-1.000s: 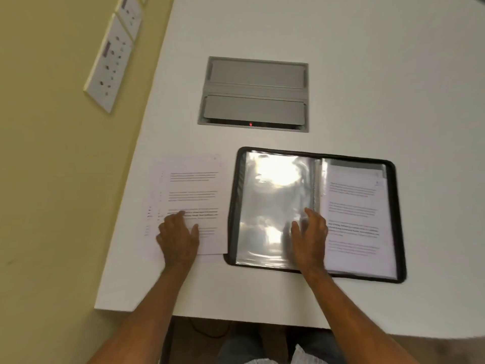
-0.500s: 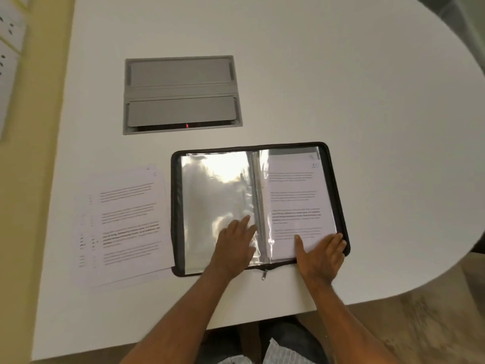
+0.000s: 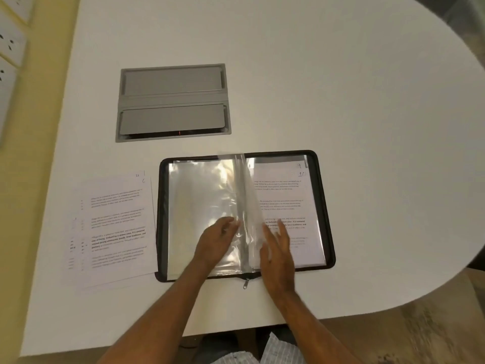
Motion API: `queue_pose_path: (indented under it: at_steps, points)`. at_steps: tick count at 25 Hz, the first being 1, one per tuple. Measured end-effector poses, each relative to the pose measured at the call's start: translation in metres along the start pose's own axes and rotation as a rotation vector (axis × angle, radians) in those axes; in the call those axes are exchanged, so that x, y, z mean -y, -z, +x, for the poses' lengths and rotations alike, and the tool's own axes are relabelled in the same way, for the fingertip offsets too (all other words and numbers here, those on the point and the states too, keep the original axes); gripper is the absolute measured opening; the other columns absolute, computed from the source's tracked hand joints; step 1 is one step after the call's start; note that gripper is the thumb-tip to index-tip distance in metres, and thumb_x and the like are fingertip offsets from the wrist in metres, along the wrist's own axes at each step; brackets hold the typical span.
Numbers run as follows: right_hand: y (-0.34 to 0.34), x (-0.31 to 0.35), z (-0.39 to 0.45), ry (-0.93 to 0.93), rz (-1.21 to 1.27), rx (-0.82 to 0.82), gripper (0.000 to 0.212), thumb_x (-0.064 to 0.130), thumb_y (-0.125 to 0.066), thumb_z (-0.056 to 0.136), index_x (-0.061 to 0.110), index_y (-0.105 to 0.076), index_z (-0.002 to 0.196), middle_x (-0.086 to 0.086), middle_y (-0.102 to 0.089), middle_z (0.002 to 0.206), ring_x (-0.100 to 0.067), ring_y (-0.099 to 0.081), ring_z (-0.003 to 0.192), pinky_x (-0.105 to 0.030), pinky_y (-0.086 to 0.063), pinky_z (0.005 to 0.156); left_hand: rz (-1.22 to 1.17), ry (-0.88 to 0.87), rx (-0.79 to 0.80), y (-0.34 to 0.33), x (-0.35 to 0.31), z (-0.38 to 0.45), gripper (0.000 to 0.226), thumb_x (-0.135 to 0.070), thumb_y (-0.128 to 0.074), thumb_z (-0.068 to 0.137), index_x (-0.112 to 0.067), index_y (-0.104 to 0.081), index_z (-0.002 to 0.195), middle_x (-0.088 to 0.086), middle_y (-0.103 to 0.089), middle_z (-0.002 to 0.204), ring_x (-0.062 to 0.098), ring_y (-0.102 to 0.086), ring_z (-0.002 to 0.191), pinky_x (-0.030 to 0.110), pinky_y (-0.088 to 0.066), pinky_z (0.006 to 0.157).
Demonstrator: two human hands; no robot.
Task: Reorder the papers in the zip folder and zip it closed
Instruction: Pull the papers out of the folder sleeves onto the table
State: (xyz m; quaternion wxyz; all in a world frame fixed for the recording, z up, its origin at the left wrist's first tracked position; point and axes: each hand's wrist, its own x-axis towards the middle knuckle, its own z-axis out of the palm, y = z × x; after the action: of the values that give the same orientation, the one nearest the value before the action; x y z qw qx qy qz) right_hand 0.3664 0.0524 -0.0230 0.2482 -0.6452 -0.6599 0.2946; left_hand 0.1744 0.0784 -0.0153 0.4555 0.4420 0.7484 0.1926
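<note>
Glossy clear plastic sleeves [image 3: 207,195], matt white paper [image 3: 115,227], smooth white table [image 3: 341,101], perhaps brushed-metal hatch [image 3: 173,102].

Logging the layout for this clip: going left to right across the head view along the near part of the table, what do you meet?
Wall sockets → loose printed sheets → zip folder, empty sleeves side → left hand → lifted clear sleeve → right hand → printed page in the folder → bare table.

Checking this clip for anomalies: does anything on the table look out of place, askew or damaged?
Only the loose papers beside the open folder: they lie slightly skewed on the table, edges fanned, outside the sleeves. One clear sleeve stands mid-turn between the left hand and right hand. No damage shows.
</note>
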Motion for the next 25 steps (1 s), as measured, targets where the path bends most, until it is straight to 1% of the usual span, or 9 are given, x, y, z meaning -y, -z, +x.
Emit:
queue_pose_path:
  at_steps: [4, 7, 9, 11, 13, 16, 19, 22, 25]
  points:
    - [-0.012, 0.04, -0.009, 0.229, -0.007, 0.2, 0.072, 0.036, -0.064, 0.1, 0.026, -0.029, 0.162, -0.004, -0.023, 0.17, -0.017, -0.047, 0.142, -0.029, -0.053, 0.103, -0.64, 0.257, -0.049, 0.036, -0.048, -0.004, 0.068, -0.074, -0.042, 0.09, -0.018, -0.068, 0.118, 0.007, -0.075, 0.108, 0.021, -0.072, 0.09, 0.032, -0.056, 0.073]
    - [-0.009, 0.053, -0.012, 0.354, 0.033, 0.478, 0.088, 0.056, -0.059, 0.098, 0.03, -0.008, 0.165, 0.009, 0.001, 0.173, -0.009, -0.037, 0.147, -0.022, -0.041, 0.111, -0.655, 0.337, -0.067, 0.061, -0.037, 0.0, 0.053, -0.067, -0.047, 0.097, -0.022, -0.067, 0.115, 0.002, -0.077, 0.101, 0.021, -0.075, 0.086, 0.033, -0.053, 0.073]
    - [-0.004, 0.053, -0.012, 0.421, 0.058, 0.591, 0.086, 0.058, -0.054, 0.1, 0.032, -0.004, 0.165, 0.013, 0.006, 0.173, -0.012, -0.039, 0.148, -0.025, -0.04, 0.112, -0.608, 0.397, -0.116, 0.069, -0.015, 0.004, 0.037, -0.044, -0.061, 0.099, -0.012, -0.07, 0.113, 0.006, -0.079, 0.097, 0.027, -0.077, 0.081, 0.037, -0.055, 0.075]
    - [-0.002, 0.039, -0.008, 0.396, 0.045, 0.515, 0.08, 0.05, -0.054, 0.103, 0.028, -0.008, 0.166, 0.009, -0.001, 0.173, -0.014, -0.039, 0.148, -0.023, -0.037, 0.114, -0.51, 0.463, -0.189, 0.071, 0.009, 0.008, 0.021, -0.02, -0.062, 0.099, -0.005, -0.073, 0.107, 0.012, -0.078, 0.094, 0.029, -0.074, 0.075, 0.035, -0.057, 0.067]
    - [-0.002, 0.011, -0.002, 0.241, -0.07, 0.276, 0.079, 0.04, -0.057, 0.104, 0.019, -0.013, 0.166, -0.001, -0.01, 0.173, -0.02, -0.029, 0.154, -0.03, -0.032, 0.121, -0.298, 0.488, -0.282, 0.072, 0.027, 0.011, 0.016, -0.016, -0.06, 0.098, -0.013, -0.074, 0.095, 0.013, -0.076, 0.102, 0.029, -0.069, 0.085, 0.04, -0.059, 0.079]
    - [0.006, -0.035, 0.009, -0.222, -0.26, 0.117, 0.098, 0.052, -0.061, 0.098, 0.012, -0.001, 0.165, -0.01, -0.002, 0.173, -0.027, -0.003, 0.16, -0.051, -0.023, 0.127, 0.101, 0.49, -0.446, 0.069, 0.028, 0.007, 0.024, -0.018, -0.062, 0.094, -0.015, -0.067, 0.117, 0.013, -0.065, 0.121, 0.035, -0.06, 0.11, 0.052, -0.051, 0.096]
    - [0.018, -0.056, 0.01, -0.506, -0.359, 0.148, 0.122, 0.076, -0.056, 0.088, 0.007, 0.013, 0.162, -0.016, 0.011, 0.171, -0.032, 0.01, 0.159, -0.051, -0.007, 0.129, 0.392, 0.201, -0.542, 0.05, 0.007, -0.001, 0.044, -0.02, -0.067, 0.091, -0.011, -0.058, 0.133, 0.016, -0.057, 0.13, 0.039, -0.054, 0.118, 0.055, -0.046, 0.096]
    - [0.017, -0.054, 0.007, -0.58, -0.318, 0.164, 0.129, 0.083, -0.052, 0.083, 0.003, 0.012, 0.161, -0.017, 0.014, 0.171, -0.032, 0.013, 0.158, -0.05, -0.002, 0.129, 0.442, -0.155, -0.202, 0.015, -0.011, 0.001, 0.041, -0.023, -0.061, 0.095, -0.013, -0.057, 0.135, 0.012, -0.057, 0.134, 0.033, -0.054, 0.119, 0.048, -0.049, 0.098]
    - [0.013, -0.052, 0.005, -0.584, -0.33, 0.17, 0.127, 0.084, -0.048, 0.084, 0.003, 0.012, 0.162, -0.016, 0.016, 0.171, -0.031, 0.016, 0.158, -0.049, 0.0, 0.129, 0.464, -0.272, 0.035, -0.016, -0.021, 0.007, 0.045, -0.033, -0.058, 0.097, -0.019, -0.054, 0.139, 0.004, -0.053, 0.141, 0.028, -0.051, 0.124, 0.043, -0.047, 0.102]
